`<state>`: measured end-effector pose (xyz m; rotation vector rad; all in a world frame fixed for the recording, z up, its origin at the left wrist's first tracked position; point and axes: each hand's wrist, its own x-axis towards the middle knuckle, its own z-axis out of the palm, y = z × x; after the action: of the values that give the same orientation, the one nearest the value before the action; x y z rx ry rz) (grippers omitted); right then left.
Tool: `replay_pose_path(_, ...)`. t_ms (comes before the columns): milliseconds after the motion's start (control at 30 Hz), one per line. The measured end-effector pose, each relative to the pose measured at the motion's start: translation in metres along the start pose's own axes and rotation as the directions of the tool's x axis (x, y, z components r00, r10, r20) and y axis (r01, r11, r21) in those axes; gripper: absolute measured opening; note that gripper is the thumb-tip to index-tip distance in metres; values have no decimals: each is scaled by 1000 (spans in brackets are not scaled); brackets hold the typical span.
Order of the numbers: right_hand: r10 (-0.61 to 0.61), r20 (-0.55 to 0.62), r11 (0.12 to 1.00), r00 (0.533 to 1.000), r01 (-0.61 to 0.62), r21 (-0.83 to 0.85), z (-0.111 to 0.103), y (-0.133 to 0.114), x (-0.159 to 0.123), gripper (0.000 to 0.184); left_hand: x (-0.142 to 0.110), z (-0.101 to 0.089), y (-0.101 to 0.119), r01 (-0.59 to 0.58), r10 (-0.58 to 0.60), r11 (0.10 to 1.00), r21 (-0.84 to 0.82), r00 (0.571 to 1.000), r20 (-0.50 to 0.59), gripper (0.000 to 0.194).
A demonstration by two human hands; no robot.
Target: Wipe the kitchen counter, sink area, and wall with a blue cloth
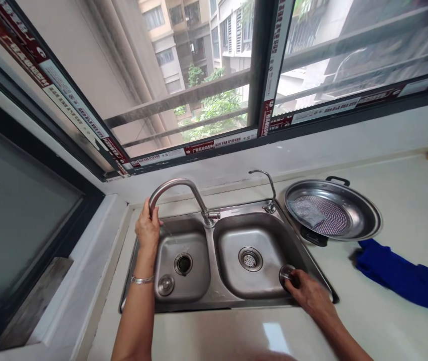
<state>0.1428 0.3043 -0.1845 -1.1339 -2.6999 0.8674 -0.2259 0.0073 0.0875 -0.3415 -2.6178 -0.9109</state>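
My left hand [148,228] is closed around the outlet end of the curved metal faucet [178,183], above the left basin [198,250]. A thin stream of water seems to fall beside it. Down in that basin, a round metal strainer [166,285] lies near the dark drain hole [183,263]. At the right wall of the right basin [232,281], my right hand [307,291] grips a small round metal sink strainer [286,276] by its edge. The fingers partly hide it. A perforated plate shows in the right drain [250,258].
Right of the sink, a wide steel pan [364,220] with black handles holds a clear plastic packet [306,213]. A blue cloth [402,273] lies on the pale counter [405,200]. A slim second tap [270,185] stands behind the right basin, below the window.
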Motion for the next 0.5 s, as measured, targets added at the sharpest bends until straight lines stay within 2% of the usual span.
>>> replay_pose_path(133, 5, 43, 997, 999, -2, -71, -3, -6, -1, 40, 4, 2, -6, -48, 48, 992, -119, 999, -2, 53)
replay_pose_path(300, -12, 206, 983, 978, 49, -176, -12, -17, 2, 33, -9, 4, -15, -173, 170, 982, -82, 985, -33, 62)
replay_pose_path(400, -45, 282, 975, 958, 103, -196, -12, -22, 13, 25, -33, 3, -25, -197, 192, 973, -124, 980, -48, 74)
replay_pose_path(467, -77, 323, 970, 943, 146, -196, -6, -27, 26, 23, -61, 1, -41, -137, 135, 986, -99, 990, -30, 66)
replay_pose_path(500, -92, 340, 967, 936, 166, -195, 0, -30, 33, 23, -80, 0, -52, -71, 71, 996, -59, 997, 2, 54)
